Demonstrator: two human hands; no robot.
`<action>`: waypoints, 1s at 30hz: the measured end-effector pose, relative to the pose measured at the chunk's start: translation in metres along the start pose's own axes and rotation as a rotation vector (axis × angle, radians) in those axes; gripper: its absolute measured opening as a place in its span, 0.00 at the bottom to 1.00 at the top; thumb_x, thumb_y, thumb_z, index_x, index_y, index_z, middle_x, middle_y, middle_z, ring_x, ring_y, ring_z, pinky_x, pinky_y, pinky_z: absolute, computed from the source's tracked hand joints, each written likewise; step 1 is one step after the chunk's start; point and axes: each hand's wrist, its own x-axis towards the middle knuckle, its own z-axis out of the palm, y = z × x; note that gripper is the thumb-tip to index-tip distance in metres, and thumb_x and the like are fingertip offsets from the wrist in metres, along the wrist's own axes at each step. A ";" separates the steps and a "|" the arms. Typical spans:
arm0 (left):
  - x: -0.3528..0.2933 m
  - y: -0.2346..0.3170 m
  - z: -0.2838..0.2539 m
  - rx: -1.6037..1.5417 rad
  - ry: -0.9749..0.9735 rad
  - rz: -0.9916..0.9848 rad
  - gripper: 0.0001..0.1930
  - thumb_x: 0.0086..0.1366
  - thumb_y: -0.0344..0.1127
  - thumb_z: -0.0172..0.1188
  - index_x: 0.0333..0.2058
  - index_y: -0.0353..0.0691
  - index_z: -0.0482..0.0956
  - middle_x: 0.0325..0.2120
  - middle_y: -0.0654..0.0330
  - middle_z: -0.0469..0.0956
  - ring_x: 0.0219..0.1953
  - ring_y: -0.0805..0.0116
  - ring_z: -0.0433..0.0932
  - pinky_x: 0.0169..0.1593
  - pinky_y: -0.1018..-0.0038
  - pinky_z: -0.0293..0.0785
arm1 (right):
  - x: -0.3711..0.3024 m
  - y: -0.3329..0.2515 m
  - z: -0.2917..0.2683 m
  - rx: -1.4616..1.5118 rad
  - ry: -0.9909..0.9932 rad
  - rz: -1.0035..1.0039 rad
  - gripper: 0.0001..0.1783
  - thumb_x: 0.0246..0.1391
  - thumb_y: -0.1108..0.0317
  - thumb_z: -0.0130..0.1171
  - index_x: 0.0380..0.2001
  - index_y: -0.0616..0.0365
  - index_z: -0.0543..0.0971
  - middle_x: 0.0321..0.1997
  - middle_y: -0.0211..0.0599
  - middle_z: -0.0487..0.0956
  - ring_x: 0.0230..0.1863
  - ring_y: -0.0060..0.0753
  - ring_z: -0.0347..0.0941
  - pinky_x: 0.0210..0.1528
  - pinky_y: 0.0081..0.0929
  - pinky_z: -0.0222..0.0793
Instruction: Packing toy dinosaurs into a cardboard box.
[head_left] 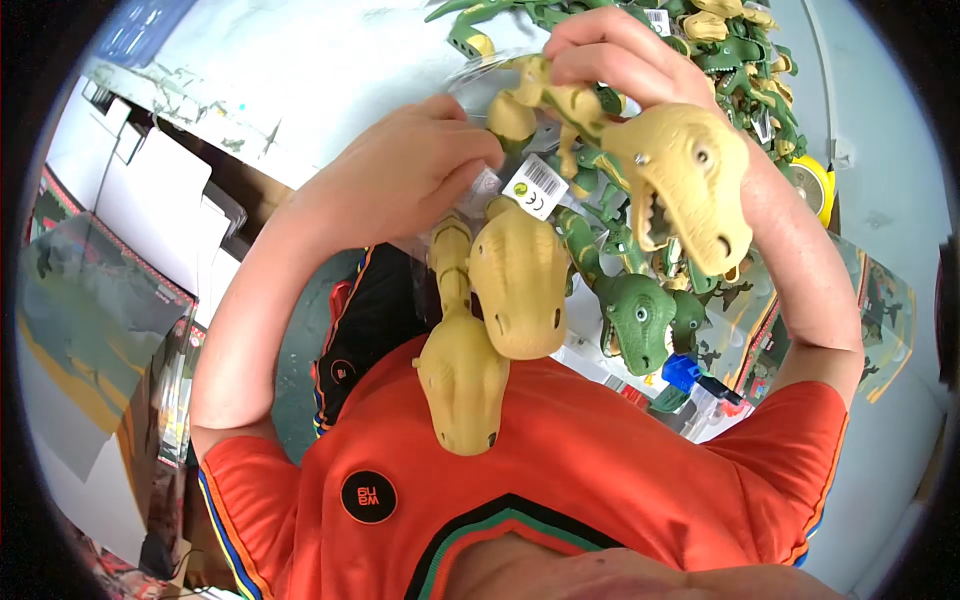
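Observation:
My left hand [425, 165] is closed, with its fingertips pinching clear plastic film [487, 182]. Curled over the body of a yellow toy dinosaur [685, 165] is my right hand [635, 65]; this toy's open-mouthed head points toward me. Two more yellow toy dinosaur heads, a broad one [518, 290] and a narrower one [462, 385], hang over the table's near edge in front of my chest. A white tag [535, 187] lies between my hands, above the broad head. Just right of it, a green toy dinosaur [637, 315] faces me. Film and other toys partly hide the bodies.
Many green and yellow toy dinosaurs [745, 60] are heaped at the far right of the white table [300, 70]. A yellow tape roll [812, 188] sits beside my right forearm. Below the right side is a blue-handled tool [682, 373]. Printed cardboard sheets [100, 310] stand at left.

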 end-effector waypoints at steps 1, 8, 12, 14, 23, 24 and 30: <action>0.000 0.000 0.000 -0.003 -0.008 0.000 0.08 0.66 0.30 0.53 0.40 0.38 0.80 0.33 0.53 0.79 0.45 0.52 0.74 0.48 0.58 0.71 | 0.000 0.002 -0.001 -0.052 -0.043 -0.033 0.20 0.50 0.71 0.61 0.49 0.57 0.76 0.50 0.44 0.72 0.49 0.45 0.73 0.47 0.34 0.74; -0.004 0.004 0.006 0.115 0.037 0.027 0.11 0.56 0.24 0.58 0.40 0.37 0.79 0.36 0.55 0.78 0.44 0.52 0.76 0.48 0.60 0.71 | 0.041 -0.031 -0.027 0.147 -0.354 0.495 0.16 0.54 0.68 0.58 0.47 0.57 0.76 0.45 0.43 0.74 0.40 0.42 0.77 0.34 0.29 0.76; -0.004 0.008 0.005 0.192 -0.028 0.006 0.17 0.47 0.20 0.61 0.40 0.38 0.80 0.39 0.57 0.77 0.44 0.52 0.76 0.49 0.61 0.72 | 0.044 -0.046 -0.023 0.078 -0.548 0.713 0.24 0.43 0.75 0.64 0.48 0.53 0.81 0.45 0.33 0.74 0.35 0.32 0.77 0.36 0.27 0.76; -0.005 0.008 0.003 0.158 -0.040 0.007 0.16 0.49 0.20 0.58 0.39 0.37 0.79 0.39 0.56 0.77 0.44 0.50 0.75 0.49 0.60 0.72 | 0.030 -0.042 -0.019 0.041 -0.540 0.557 0.29 0.39 0.77 0.64 0.50 0.50 0.81 0.45 0.30 0.70 0.32 0.29 0.74 0.32 0.22 0.74; -0.011 0.014 0.006 0.048 -0.004 -0.065 0.17 0.48 0.17 0.57 0.39 0.35 0.80 0.38 0.55 0.76 0.42 0.49 0.75 0.48 0.61 0.72 | 0.029 -0.041 -0.017 0.016 -0.628 0.504 0.25 0.43 0.78 0.62 0.49 0.52 0.78 0.43 0.31 0.72 0.28 0.27 0.76 0.27 0.25 0.74; -0.012 0.013 0.007 0.007 0.032 -0.049 0.17 0.49 0.16 0.55 0.39 0.35 0.80 0.39 0.55 0.76 0.42 0.48 0.75 0.46 0.60 0.72 | 0.030 -0.041 -0.018 0.024 -0.652 0.510 0.24 0.44 0.78 0.63 0.48 0.51 0.78 0.43 0.32 0.72 0.28 0.28 0.76 0.26 0.25 0.74; -0.021 0.013 0.006 -0.341 0.131 -0.119 0.19 0.51 0.14 0.49 0.40 0.37 0.78 0.48 0.52 0.77 0.48 0.45 0.76 0.48 0.59 0.73 | 0.028 -0.036 -0.012 -0.013 -0.620 0.343 0.24 0.45 0.76 0.63 0.48 0.50 0.78 0.45 0.31 0.73 0.26 0.33 0.76 0.26 0.27 0.73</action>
